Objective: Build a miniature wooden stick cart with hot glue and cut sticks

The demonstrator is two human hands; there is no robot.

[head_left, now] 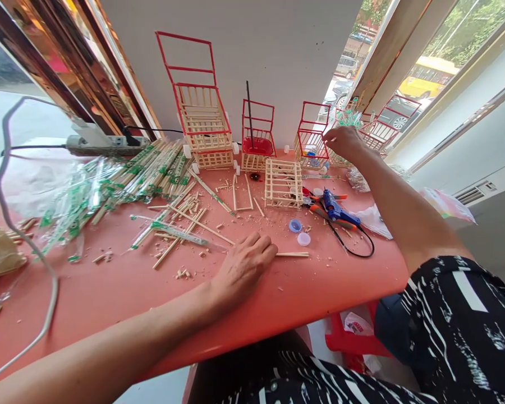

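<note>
My left hand [247,264] rests low over the front of the table, fingers curled around a pair of wooden chopsticks [293,255] whose ends poke out to its right. My right hand [345,141] is stretched far forward, fingers bent together beside a small stick-built cart [314,136] with a red handle frame. What those fingertips pinch, if anything, is hidden. Between the hands lies a slatted stick frame [283,184]. A blue glue gun [336,209] sits among orange-handled pliers [320,210], with a blue cap [295,225] and a pale cap [303,239] nearby.
Wrapped chopsticks [122,179] are heaped at the left, near a power strip [105,145] and a grey cable [53,280]. A tall cart [200,120] and one holding a red dish [258,147] stand against the wall. Cut stick bits [185,274] litter the red table [185,331].
</note>
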